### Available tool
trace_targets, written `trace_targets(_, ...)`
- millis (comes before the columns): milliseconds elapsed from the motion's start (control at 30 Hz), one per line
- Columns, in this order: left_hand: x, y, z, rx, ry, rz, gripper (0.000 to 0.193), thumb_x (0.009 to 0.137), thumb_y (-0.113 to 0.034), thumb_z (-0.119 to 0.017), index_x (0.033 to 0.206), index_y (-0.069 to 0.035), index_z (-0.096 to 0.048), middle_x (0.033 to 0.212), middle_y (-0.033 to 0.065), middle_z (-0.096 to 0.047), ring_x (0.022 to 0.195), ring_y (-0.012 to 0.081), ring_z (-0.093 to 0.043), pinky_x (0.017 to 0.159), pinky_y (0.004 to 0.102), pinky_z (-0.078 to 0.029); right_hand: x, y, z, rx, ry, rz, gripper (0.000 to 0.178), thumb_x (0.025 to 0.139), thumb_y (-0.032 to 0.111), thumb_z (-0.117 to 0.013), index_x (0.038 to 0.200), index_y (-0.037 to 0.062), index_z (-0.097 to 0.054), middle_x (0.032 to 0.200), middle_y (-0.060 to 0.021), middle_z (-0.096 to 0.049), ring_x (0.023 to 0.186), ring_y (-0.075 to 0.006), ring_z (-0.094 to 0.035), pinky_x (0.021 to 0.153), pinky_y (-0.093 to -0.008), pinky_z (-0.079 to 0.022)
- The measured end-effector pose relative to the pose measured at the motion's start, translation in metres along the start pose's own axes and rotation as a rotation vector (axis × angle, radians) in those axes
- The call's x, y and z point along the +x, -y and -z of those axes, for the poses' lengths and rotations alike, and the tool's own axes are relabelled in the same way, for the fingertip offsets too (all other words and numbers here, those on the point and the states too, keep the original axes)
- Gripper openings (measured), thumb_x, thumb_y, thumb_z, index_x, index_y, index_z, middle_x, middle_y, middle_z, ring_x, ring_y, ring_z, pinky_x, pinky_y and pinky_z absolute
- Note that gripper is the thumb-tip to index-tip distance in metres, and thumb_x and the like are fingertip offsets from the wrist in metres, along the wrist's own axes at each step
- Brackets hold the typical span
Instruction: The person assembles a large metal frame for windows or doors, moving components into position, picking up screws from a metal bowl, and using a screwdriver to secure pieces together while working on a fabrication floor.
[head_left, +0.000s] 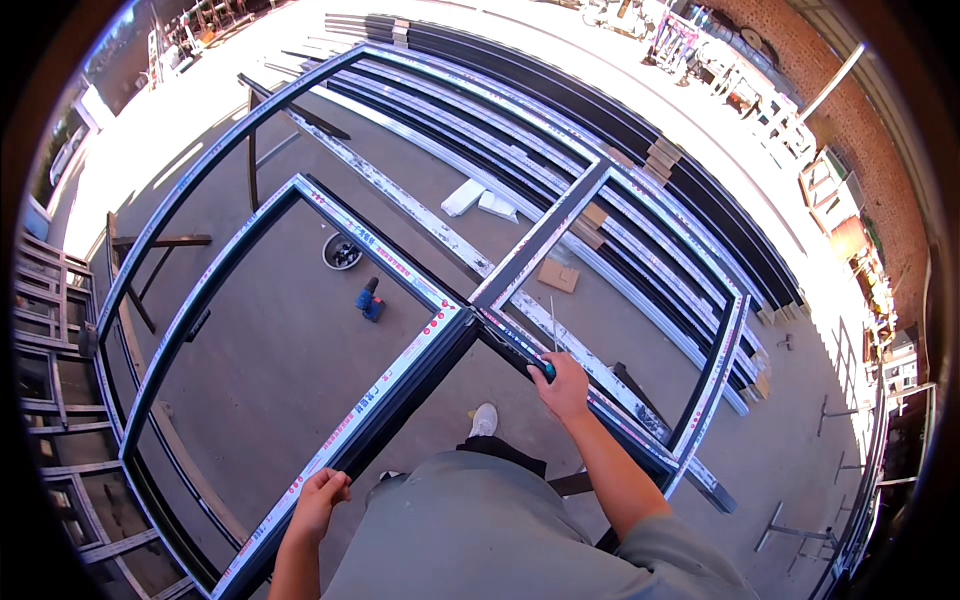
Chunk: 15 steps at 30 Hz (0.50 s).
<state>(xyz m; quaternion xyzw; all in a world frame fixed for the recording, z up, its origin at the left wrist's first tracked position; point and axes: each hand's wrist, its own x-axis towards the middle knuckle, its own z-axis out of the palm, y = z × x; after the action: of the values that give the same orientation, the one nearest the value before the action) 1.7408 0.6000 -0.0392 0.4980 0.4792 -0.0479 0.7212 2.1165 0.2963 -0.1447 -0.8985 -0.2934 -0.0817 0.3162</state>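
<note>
A large window frame (545, 235) of dark metal, covered with printed white protective film, lies in front of me on supports. A smaller film-covered sash (378, 402) overlaps its left part. My right hand (562, 388) is closed round the teal handle of a screwdriver (554, 322), over the frame's near bar to the right of the middle joint. The thin shaft points away from me. My left hand (318, 500) is beside the sash's near bar, its fingers curled together. What they hold, if anything, is hidden.
Beneath the frame, a blue cordless drill (370, 301) and a bowl of small parts (342, 251) are on the concrete floor. Long metal profiles (690, 220) are stacked beyond, with a cardboard piece (558, 276) nearby. A supporting beam (400, 205) crosses below. Metal racks (70, 400) stand left.
</note>
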Motion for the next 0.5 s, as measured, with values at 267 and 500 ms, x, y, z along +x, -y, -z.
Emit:
trace_targets(267,0.082,-0.116,-0.035,0.261,-0.047,-0.257,0.018,0.102,-0.022,-0.063,0.095,-0.005,-0.062,0.080,0.0013,-0.061,0.074,0.0108,-0.058,0.076,0.0276,-0.050,0.011,-0.066,-0.024,0.082,0.165,-0.211,0.044,0.074,0.041,-0.087,0.102,0.0108,-0.072,0.087,-0.0099,-0.066,0.083,-0.0309,-0.066,0.072,-0.0411,-0.052)
trace_targets(500,0.201,-0.172,0.005,0.480,-0.189,-0.183,0.034,0.103,-0.034,-0.061,0.109,-0.001,-0.062,0.094,0.0052,-0.064,0.082,0.0133,-0.059,0.081,0.0305,-0.051,0.027,-0.054,-0.017,0.100,0.310,-0.382,0.052,0.074,0.038,-0.087,0.111,0.0050,-0.073,0.104,-0.0154,-0.058,0.091,-0.0359,-0.065,0.080,-0.0437,-0.054)
